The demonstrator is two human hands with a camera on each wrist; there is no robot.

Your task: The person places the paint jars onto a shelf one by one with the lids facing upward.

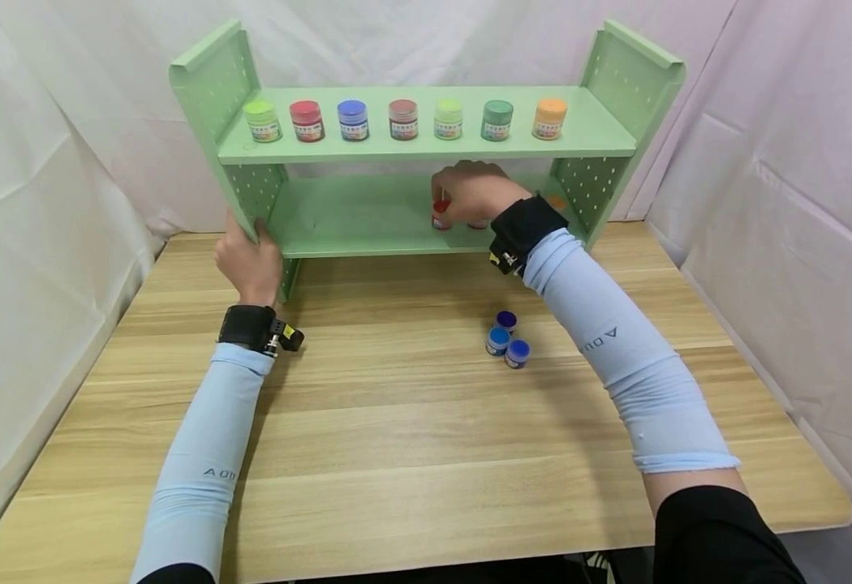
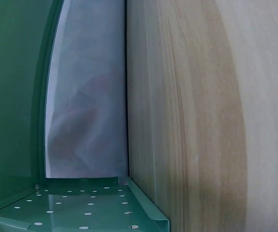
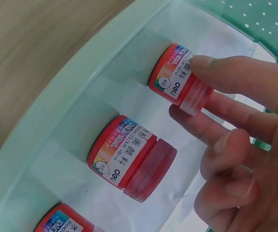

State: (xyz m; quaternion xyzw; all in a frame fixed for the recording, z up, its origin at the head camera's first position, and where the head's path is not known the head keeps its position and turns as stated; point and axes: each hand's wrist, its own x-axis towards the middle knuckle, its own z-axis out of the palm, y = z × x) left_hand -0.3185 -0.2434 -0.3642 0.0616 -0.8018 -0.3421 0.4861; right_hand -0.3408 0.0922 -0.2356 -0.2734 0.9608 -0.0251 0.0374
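Observation:
On the lower shelf, my right hand [image 1: 479,191] pinches a small red paint jar [image 3: 180,79] between thumb and fingers. Its base is close over the shelf surface in the right wrist view. Beside it stands a second red paint jar [image 3: 129,157], and part of a third red jar [image 3: 61,220] shows at the bottom edge. My left hand [image 1: 251,261] grips the lower left side panel of the green shelf unit [image 1: 426,146]. In the left wrist view that hand is hidden; only the perforated green panel [image 2: 80,208] and the tabletop appear.
Several paint jars with coloured lids, such as an orange one [image 1: 549,119], line the upper shelf. An orange lid [image 1: 556,201] shows on the lower shelf behind my right wrist. Three blue-lidded jars, including a front one [image 1: 517,354], stand on the wooden table [image 1: 397,422].

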